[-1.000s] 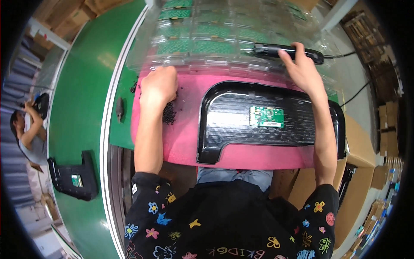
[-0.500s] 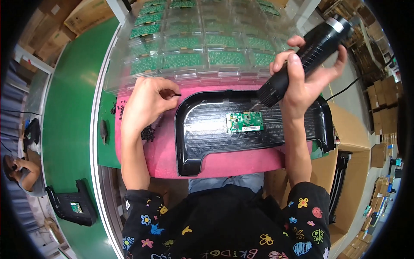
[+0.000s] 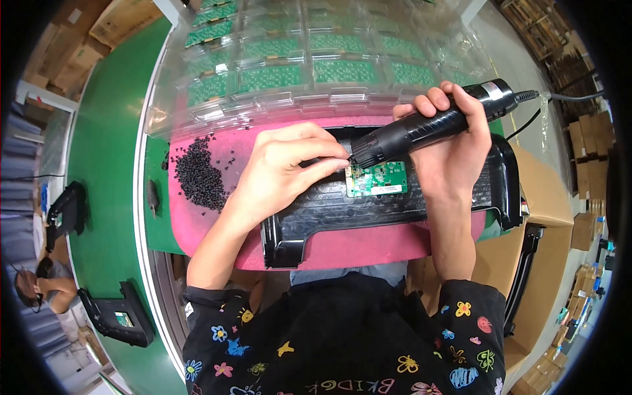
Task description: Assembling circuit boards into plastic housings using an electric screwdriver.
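My right hand [image 3: 454, 148] is wrapped round a black electric screwdriver [image 3: 421, 131], which lies tilted with its nose toward the left. At that nose my left hand [image 3: 280, 161] pinches thumb and finger together. A small black screw seems to be between these fingertips, mostly hidden. Below the hands lies a shallow black plastic housing [image 3: 352, 220] with a green circuit board [image 3: 388, 178] in it, just under the screwdriver's nose. The housing rests on a pink mat [image 3: 368, 249]. A heap of small black screws [image 3: 199, 174] is spread on the mat, left of my left hand.
Clear plastic trays [image 3: 270, 102] with green boards stand along the mat's far side. A cardboard box [image 3: 546, 263] holding black parts is at right. On the green bench at left lies another black housing [image 3: 118, 316]; a co-worker [image 3: 49, 286] sits beyond it. A cable [image 3: 573, 97] trails from the screwdriver.
My left hand has moved right, from beside the screw heap to the screwdriver's nose. The screwdriver has come down and left and tilted flatter. The screw heap is now uncovered.
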Action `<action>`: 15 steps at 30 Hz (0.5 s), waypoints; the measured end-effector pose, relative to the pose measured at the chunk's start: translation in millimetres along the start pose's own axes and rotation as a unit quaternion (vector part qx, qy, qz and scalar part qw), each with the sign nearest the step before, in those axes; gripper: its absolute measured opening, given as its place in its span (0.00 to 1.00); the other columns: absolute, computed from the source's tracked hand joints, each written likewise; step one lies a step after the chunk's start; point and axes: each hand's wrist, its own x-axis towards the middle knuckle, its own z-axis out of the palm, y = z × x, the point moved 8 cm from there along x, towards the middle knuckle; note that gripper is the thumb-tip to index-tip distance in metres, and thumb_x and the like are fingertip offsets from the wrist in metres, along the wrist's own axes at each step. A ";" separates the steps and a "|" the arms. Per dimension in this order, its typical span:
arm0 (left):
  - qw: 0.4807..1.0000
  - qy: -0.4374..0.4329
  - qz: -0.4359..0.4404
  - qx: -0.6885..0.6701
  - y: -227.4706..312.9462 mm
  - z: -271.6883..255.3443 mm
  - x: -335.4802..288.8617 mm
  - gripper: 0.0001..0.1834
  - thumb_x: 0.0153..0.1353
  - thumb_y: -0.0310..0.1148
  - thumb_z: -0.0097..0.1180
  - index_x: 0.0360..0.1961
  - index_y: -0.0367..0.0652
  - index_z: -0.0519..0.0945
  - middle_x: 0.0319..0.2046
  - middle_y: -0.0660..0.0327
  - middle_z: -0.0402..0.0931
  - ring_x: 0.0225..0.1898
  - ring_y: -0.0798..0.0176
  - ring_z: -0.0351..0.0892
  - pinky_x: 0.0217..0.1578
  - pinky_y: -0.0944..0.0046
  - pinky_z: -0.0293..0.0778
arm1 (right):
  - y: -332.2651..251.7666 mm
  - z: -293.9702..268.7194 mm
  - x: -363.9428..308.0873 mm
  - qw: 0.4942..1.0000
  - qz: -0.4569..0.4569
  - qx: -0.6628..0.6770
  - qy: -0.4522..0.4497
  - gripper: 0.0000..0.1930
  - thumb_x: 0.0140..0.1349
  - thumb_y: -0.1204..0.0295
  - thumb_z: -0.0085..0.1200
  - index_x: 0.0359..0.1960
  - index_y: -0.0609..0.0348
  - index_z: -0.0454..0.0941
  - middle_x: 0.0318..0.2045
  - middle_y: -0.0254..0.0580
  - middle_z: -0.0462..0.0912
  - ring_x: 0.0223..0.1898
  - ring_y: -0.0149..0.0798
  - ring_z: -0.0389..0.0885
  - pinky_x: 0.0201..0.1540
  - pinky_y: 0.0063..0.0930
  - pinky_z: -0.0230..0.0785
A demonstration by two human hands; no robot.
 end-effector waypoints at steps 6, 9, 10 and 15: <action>0.995 -0.019 -0.078 -0.055 -11.0 9.3 -3.2 0.07 0.55 0.23 0.65 0.36 0.35 0.83 0.31 0.57 0.82 0.33 0.62 0.83 0.36 0.65 0.78 | -18.3 3.2 -6.0 0.996 -0.046 0.027 -0.069 0.09 0.66 0.64 0.49 0.40 0.54 0.72 0.23 0.28 0.67 0.27 0.28 0.67 0.39 0.32 0.67; 0.985 -0.013 -0.134 -0.104 -19.4 9.9 -6.0 0.08 0.56 0.23 0.64 0.37 0.34 0.82 0.32 0.58 0.82 0.35 0.65 0.83 0.36 0.66 0.78 | -33.7 10.9 -12.3 0.990 -0.094 0.011 -0.104 0.10 0.68 0.61 0.46 0.40 0.53 0.72 0.21 0.26 0.66 0.25 0.27 0.64 0.35 0.28 0.64; 0.977 -0.009 -0.156 -0.144 -22.3 10.1 -6.6 0.08 0.57 0.22 0.64 0.38 0.33 0.81 0.32 0.59 0.82 0.37 0.67 0.82 0.37 0.67 0.79 | -38.9 12.2 -14.3 0.988 -0.108 0.010 -0.106 0.11 0.69 0.60 0.46 0.40 0.53 0.71 0.21 0.26 0.66 0.24 0.27 0.64 0.35 0.28 0.64; 0.959 -0.027 -0.190 -0.208 -24.7 23.1 -9.1 0.08 0.56 0.20 0.65 0.37 0.33 0.81 0.34 0.59 0.83 0.39 0.69 0.82 0.43 0.69 0.81 | -42.1 16.9 -19.6 0.979 -0.117 0.044 -0.158 0.13 0.69 0.58 0.44 0.43 0.53 0.70 0.21 0.26 0.66 0.24 0.26 0.63 0.35 0.28 0.62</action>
